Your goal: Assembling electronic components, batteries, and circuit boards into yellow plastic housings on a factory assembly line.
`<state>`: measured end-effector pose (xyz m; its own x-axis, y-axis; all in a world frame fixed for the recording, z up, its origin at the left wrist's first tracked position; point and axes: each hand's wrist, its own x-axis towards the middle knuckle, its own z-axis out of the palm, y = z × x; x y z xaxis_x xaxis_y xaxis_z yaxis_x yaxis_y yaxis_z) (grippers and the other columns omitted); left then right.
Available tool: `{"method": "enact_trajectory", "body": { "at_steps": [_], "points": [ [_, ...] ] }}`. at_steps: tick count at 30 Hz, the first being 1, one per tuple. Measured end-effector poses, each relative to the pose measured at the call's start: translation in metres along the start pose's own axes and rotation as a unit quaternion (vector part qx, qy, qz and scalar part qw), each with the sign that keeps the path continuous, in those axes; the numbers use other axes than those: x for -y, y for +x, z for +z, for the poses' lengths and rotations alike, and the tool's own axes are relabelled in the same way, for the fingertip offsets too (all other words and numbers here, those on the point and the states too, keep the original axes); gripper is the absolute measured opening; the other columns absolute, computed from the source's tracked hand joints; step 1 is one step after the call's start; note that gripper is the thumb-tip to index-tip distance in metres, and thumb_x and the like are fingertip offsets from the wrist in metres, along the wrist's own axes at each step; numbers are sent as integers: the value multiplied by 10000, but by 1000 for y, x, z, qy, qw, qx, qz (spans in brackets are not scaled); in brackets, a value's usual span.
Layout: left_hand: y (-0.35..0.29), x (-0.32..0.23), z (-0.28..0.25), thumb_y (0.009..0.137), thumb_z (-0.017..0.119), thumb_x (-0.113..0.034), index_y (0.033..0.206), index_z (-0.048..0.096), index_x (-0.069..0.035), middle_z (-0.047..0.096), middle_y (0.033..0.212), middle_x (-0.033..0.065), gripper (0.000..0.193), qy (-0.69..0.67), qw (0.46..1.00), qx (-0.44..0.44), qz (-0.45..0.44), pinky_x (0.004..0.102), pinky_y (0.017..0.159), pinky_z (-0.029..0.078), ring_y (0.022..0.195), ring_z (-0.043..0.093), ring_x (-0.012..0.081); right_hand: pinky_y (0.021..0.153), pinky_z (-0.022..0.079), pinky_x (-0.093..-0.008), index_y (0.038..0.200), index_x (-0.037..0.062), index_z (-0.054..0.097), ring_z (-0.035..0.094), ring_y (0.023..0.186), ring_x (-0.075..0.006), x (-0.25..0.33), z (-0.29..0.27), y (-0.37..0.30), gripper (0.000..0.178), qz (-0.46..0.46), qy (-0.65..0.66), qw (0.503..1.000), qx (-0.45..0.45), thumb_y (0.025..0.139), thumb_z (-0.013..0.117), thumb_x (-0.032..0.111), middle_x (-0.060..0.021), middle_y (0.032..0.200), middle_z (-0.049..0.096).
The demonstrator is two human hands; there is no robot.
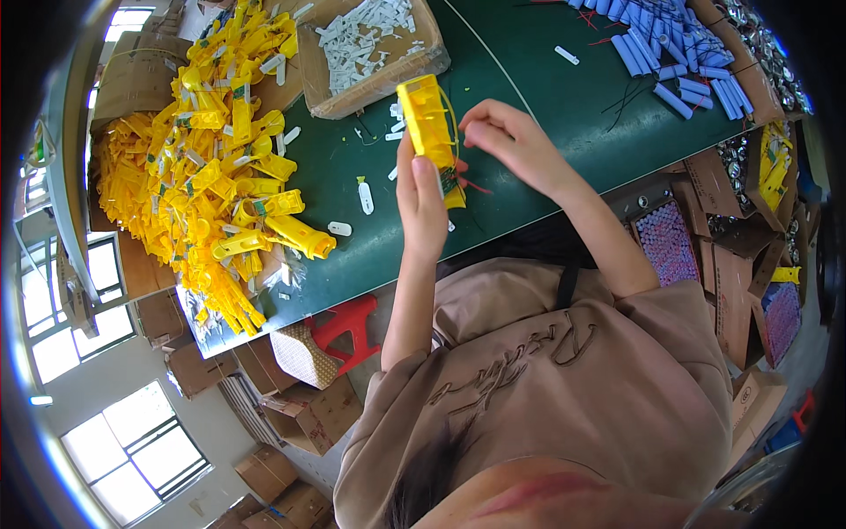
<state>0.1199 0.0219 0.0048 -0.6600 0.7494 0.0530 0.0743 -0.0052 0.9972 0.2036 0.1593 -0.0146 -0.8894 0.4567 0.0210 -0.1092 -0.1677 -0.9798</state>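
Observation:
Upright in my left hand [421,198] is a yellow plastic housing [426,119], its ribbed, hollow inside showing. My thumb lies on its near side and the other fingers wrap behind it. A yellow wire loops along the housing's right edge. Near its lower end sit a small green circuit board [448,182] and a red wire [477,188]. Just right of the housing, apart from it, my right hand [520,145] has its fingers curled in toward the thumb. Whatever those fingers hold, if anything, is too small to make out.
A large heap of yellow housings [211,167] covers the left of the green table [529,189]. Behind my left hand stands a cardboard box [374,93] of small white plastic parts. Blue cylindrical cells [674,75] with wires lie at the far right. Loose white pieces [366,196] are scattered between.

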Motion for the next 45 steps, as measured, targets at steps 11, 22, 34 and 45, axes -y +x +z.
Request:
{"method": "enact_trajectory", "body": {
  "at_steps": [11, 22, 34, 45],
  "points": [
    [-3, -4, 14, 1012, 288, -285, 1385, 329, -22, 566, 1083, 105, 459, 166, 984, -55, 20, 281, 805, 425, 947, 542, 155, 563, 414, -277, 812, 4, 572, 525, 570, -167, -13, 45, -1, 141, -140, -60, 964, -217, 871, 571, 133, -81, 699, 574],
    [13, 15, 8, 1018, 255, -344, 1317, 375, -7, 522, 1147, 103, 466, 69, 993, -92, 34, 317, 928, 393, 1068, 508, 178, 628, 398, -374, 752, 51, 524, 527, 603, -247, -15, 53, -3, 115, -240, -299, 889, -250, 812, 614, 90, -72, 693, 550],
    [45, 4, 13, 922, 454, -113, 1275, 386, -65, 521, 1020, 58, 363, -139, 989, -52, -30, 282, 795, 441, 895, 519, 131, 669, 403, -383, 770, 53, 517, 526, 697, -264, -12, 50, 11, 108, -303, -389, 829, -265, 771, 623, 71, -91, 735, 525],
    [66, 10, 28, 866, 465, -45, 1340, 309, -41, 521, 1009, 107, 499, -161, 983, -65, -51, 287, 766, 464, 875, 547, 169, 684, 394, -379, 792, 48, 536, 515, 736, -262, -19, 34, 20, 92, -302, -368, 823, -310, 767, 622, 69, -89, 785, 540]
  ]
}}
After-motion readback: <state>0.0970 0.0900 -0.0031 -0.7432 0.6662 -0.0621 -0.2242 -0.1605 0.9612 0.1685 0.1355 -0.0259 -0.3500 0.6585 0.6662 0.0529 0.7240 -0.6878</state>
